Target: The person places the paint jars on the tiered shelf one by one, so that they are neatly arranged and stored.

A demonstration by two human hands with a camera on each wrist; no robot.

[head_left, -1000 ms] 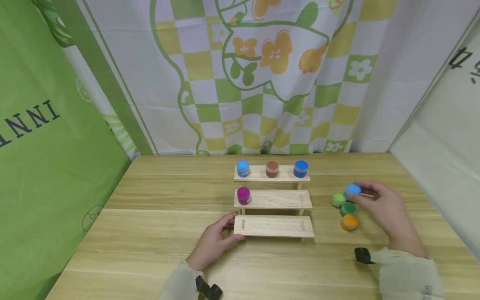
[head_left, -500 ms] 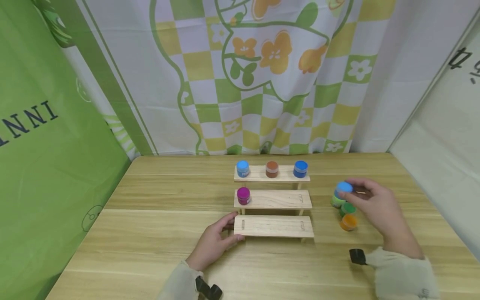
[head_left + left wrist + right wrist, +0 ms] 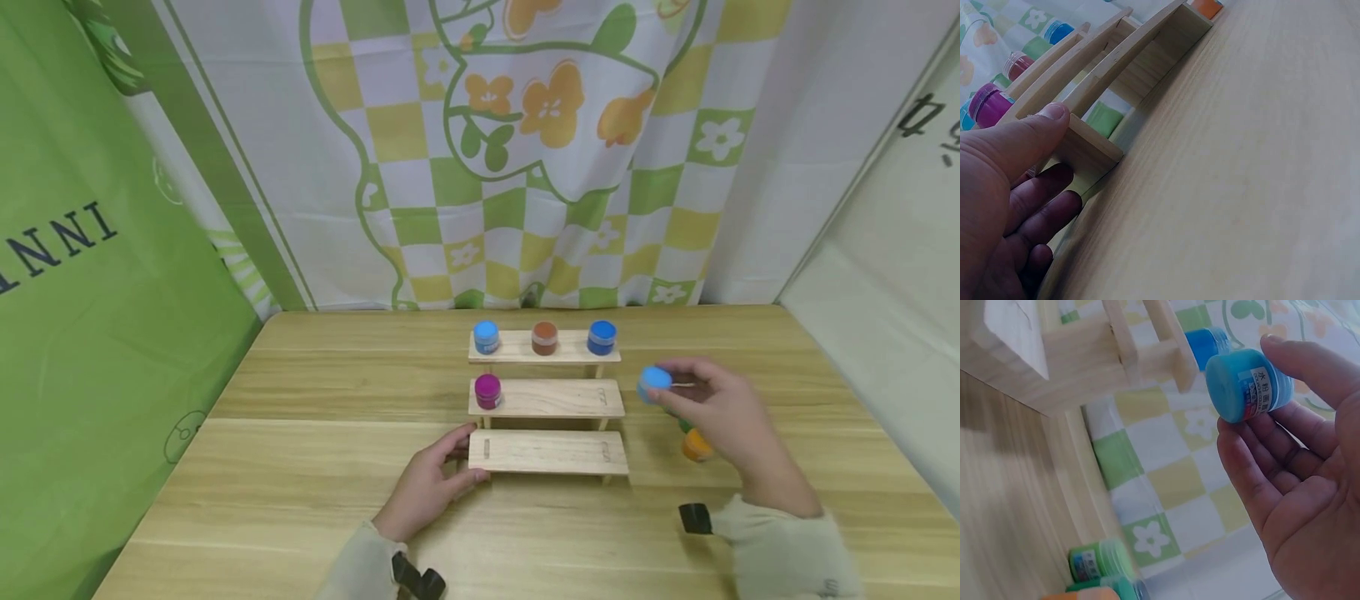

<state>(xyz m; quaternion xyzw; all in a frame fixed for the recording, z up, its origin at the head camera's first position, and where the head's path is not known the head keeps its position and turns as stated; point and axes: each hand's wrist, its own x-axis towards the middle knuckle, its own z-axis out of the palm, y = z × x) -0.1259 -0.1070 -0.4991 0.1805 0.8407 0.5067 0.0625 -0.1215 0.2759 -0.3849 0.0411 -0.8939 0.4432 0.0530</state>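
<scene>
My right hand [image 3: 723,408] pinches a light blue paint jar [image 3: 654,384] between thumb and fingers, just right of the three-step wooden stand [image 3: 543,452]. In the right wrist view the held jar [image 3: 1244,385] shows its printed label and is raised off the table. With thumb and fingers, my left hand [image 3: 431,483] grips the left end of the stand's lowest step. Along the top step stand a light blue jar [image 3: 486,337], a brown jar [image 3: 544,339] and a dark blue jar [image 3: 602,338]. A purple jar [image 3: 487,392] sits at the left of the middle step.
An orange jar [image 3: 696,446] stands on the wooden table [image 3: 315,375] under my right hand, with a dark green jar [image 3: 684,425] mostly hidden. The right wrist view shows a light green jar [image 3: 1099,561] beside them. A patterned curtain [image 3: 525,208] hangs behind the table.
My right hand has carried the light blue jar leftward from the loose jars toward the stand, now covering the light green one. My left hand has stayed at the stand's end.
</scene>
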